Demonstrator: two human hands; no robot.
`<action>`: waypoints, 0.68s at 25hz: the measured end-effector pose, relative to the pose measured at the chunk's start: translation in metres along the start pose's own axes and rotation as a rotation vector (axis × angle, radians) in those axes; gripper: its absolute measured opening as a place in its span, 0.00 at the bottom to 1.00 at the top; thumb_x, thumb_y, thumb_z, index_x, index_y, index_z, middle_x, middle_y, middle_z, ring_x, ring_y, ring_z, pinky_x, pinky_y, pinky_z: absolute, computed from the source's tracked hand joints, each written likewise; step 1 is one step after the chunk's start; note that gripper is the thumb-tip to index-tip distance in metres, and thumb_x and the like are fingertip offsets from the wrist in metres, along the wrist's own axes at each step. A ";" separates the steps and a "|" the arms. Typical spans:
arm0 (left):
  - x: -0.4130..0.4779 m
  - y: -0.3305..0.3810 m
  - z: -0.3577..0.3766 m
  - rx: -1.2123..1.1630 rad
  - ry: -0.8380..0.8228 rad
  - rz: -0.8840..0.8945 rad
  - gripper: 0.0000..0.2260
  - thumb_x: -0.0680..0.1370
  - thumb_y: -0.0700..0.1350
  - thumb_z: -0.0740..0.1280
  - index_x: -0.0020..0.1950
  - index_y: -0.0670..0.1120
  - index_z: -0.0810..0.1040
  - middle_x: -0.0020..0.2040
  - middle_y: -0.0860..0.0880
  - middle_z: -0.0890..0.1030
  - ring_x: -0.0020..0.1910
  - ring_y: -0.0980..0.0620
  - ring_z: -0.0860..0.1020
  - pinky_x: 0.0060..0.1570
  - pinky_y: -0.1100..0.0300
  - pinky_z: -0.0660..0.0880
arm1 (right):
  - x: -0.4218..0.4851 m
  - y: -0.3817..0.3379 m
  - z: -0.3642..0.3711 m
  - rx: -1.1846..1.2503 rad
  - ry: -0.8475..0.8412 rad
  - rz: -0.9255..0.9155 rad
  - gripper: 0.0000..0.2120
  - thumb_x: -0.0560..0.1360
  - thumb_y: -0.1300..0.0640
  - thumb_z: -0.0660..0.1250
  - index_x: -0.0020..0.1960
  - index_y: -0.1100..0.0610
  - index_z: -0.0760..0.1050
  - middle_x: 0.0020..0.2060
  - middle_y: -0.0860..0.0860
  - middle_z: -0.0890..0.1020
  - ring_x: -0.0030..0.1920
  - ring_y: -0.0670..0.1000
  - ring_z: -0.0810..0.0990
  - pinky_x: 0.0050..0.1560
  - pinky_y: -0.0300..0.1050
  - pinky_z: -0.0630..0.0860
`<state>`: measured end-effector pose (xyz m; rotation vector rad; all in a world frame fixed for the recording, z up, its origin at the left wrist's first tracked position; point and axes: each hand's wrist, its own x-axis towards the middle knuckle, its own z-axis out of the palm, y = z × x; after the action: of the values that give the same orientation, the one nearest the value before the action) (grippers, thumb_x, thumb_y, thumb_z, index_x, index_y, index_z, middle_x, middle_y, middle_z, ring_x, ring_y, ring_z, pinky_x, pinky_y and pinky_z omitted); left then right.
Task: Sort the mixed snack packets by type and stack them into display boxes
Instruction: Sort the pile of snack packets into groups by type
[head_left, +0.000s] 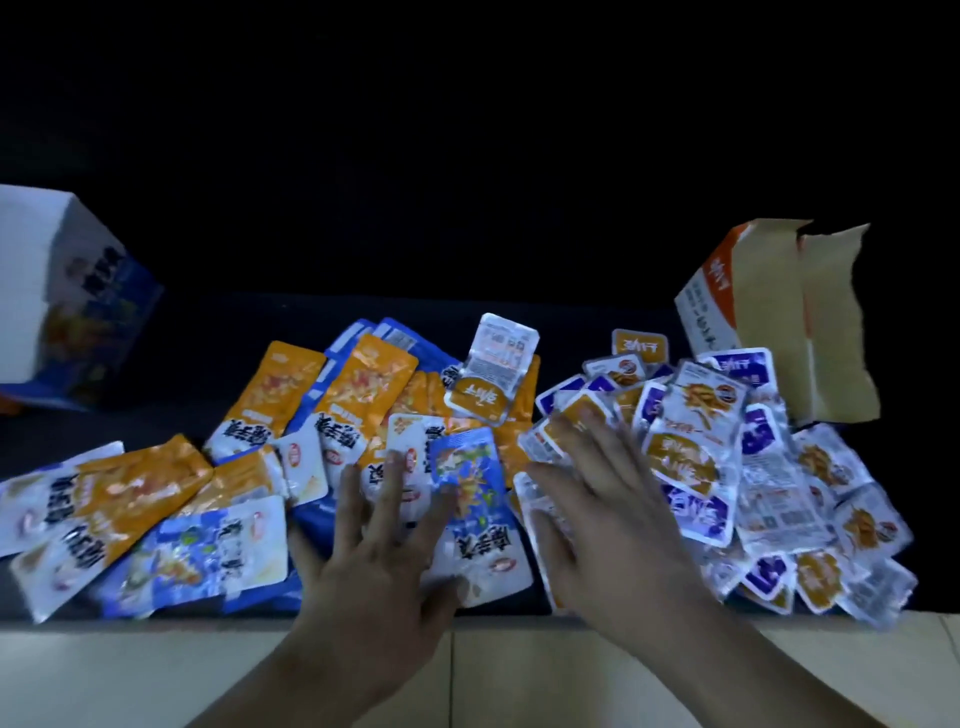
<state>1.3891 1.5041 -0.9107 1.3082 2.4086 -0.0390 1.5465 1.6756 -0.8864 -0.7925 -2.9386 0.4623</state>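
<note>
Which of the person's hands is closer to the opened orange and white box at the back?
Right. The right hand is spread in front of the orange and white box; the left hand is farther off, to its left.

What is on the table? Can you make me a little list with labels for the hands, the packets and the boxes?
left hand: fingers spread, over the long packets
right hand: fingers spread, over the small packets
long packets: orange and blue, heaped on the left
small packets: orange and purple, heaped on the right
left box: white and blue, tilted, far left
right box: orange and white, flaps up, far right
inside boxes: cannot tell
</note>
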 end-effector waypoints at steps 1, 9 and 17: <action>-0.001 -0.004 0.000 -0.035 -0.022 -0.024 0.34 0.78 0.74 0.52 0.75 0.74 0.32 0.78 0.56 0.22 0.78 0.39 0.26 0.68 0.21 0.46 | 0.005 -0.015 0.006 0.078 -0.099 -0.007 0.23 0.82 0.42 0.61 0.76 0.43 0.69 0.83 0.47 0.54 0.83 0.51 0.43 0.80 0.62 0.58; 0.027 -0.091 0.004 -0.098 0.182 0.180 0.25 0.80 0.67 0.55 0.77 0.66 0.67 0.85 0.55 0.51 0.83 0.44 0.50 0.66 0.18 0.52 | 0.045 -0.018 0.049 0.199 -0.155 0.184 0.44 0.73 0.22 0.51 0.83 0.43 0.51 0.83 0.40 0.42 0.81 0.42 0.38 0.80 0.46 0.47; -0.005 -0.147 -0.019 -0.061 0.386 -0.158 0.38 0.74 0.71 0.62 0.77 0.50 0.71 0.80 0.40 0.64 0.80 0.35 0.59 0.74 0.31 0.59 | 0.072 -0.046 0.069 0.105 0.079 0.223 0.35 0.70 0.29 0.62 0.64 0.54 0.79 0.69 0.55 0.73 0.77 0.64 0.64 0.73 0.70 0.63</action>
<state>1.2657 1.4212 -0.9152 1.1827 2.8057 0.2637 1.4523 1.6555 -0.9395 -1.1028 -2.7405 0.5806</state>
